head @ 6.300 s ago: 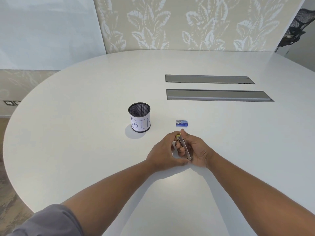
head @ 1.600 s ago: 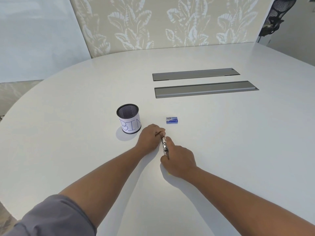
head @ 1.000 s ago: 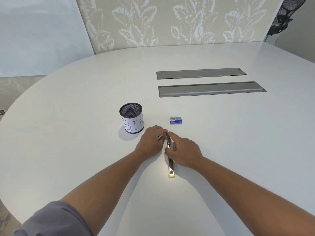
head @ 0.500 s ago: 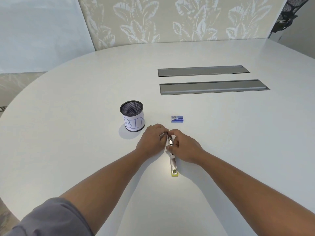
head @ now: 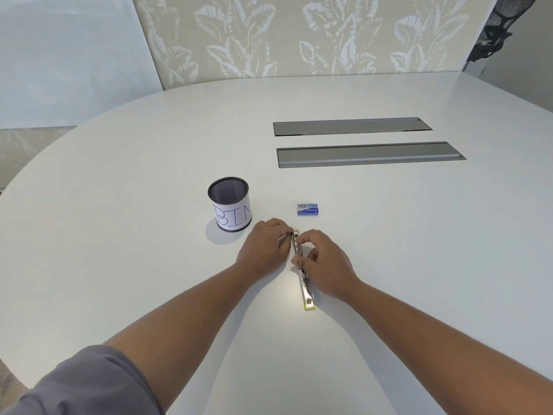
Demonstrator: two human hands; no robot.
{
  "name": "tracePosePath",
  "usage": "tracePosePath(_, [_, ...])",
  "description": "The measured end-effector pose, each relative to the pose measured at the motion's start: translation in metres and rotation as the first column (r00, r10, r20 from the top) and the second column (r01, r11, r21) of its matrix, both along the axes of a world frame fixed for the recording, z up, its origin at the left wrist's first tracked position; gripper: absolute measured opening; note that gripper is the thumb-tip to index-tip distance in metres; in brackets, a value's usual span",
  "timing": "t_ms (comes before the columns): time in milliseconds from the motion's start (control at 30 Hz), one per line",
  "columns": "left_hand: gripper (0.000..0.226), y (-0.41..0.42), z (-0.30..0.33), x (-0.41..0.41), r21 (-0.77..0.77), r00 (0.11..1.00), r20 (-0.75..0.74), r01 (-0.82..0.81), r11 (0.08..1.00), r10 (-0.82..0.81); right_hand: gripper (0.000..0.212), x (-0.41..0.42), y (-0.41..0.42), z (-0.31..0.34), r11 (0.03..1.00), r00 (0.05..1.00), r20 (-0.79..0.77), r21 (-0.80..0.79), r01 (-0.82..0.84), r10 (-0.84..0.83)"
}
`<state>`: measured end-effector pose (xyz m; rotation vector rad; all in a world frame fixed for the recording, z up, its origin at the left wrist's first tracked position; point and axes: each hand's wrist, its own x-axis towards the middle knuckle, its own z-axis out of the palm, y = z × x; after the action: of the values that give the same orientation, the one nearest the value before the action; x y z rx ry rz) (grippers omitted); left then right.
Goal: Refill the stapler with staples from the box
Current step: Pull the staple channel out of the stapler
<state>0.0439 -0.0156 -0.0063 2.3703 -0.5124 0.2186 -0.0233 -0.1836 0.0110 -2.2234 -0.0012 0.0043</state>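
A small metal stapler [head: 305, 287] with yellow ends lies swung open flat on the white table [head: 119, 235], stretched out lengthwise toward me. My left hand [head: 264, 250] grips its far half from the left. My right hand [head: 324, 262] pinches the middle of the stapler from the right with fingertips. The near half with its yellow tip lies free on the table. A small blue staple box [head: 309, 209] sits shut just beyond the hands, untouched.
A black mesh cup [head: 229, 205] with a paper label reading BIN stands to the left of the box. Two grey cable hatches [head: 368, 154] are set into the table farther back. An office chair [head: 496, 28] is at the far right.
The stapler, held shut between both hands earlier, has been swung open and laid flat on the table. In the last half second my right fingers shifted slightly along it.
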Motion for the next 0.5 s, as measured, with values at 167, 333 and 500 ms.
tracePosePath(167, [0.026,-0.0005,0.0015,-0.0011,0.021,1.0,-0.003,0.002,1.0,-0.002,0.026,-0.0023,0.0022,-0.0051,0.999,0.996,0.084,-0.029,-0.014,0.016])
tracePosePath(333, [0.025,-0.0002,0.0012,-0.001,0.036,1.0,0.015,0.005,0.999,-0.005,0.032,-0.0031,0.0017,-0.0076,1.0,0.992,0.127,0.004,-0.015,0.014])
tracePosePath(500, [0.025,0.0013,-0.002,-0.001,0.043,0.999,0.04,-0.006,0.999,0.004,0.021,-0.0045,0.0002,-0.0088,0.999,0.977,0.212,0.008,-0.04,0.038])
